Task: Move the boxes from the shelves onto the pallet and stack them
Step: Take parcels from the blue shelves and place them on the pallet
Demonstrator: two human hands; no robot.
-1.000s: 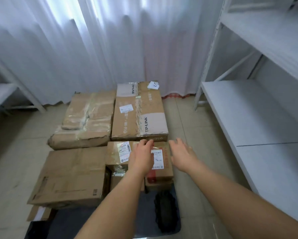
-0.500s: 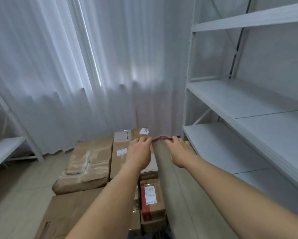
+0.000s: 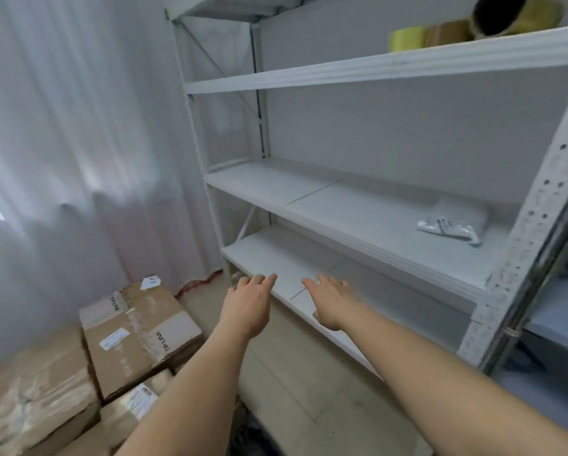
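Both your hands, the left hand (image 3: 248, 307) and the right hand (image 3: 330, 301), are held out flat with nothing in them, in front of the lowest shelf board (image 3: 276, 258), whose surface ahead of your fingers is bare. The middle shelf (image 3: 308, 189) is open across its left and centre; a white plastic parcel (image 3: 453, 218) lies at its right end, close to the perforated upright post (image 3: 532, 225). That post blocks your reach to the right. Cardboard boxes (image 3: 138, 334) crowd the floor to your left, leaving a strip of bare floor (image 3: 302, 390) between them and the rack. Tape rolls (image 3: 473, 24) occupy the upper shelf's right end.
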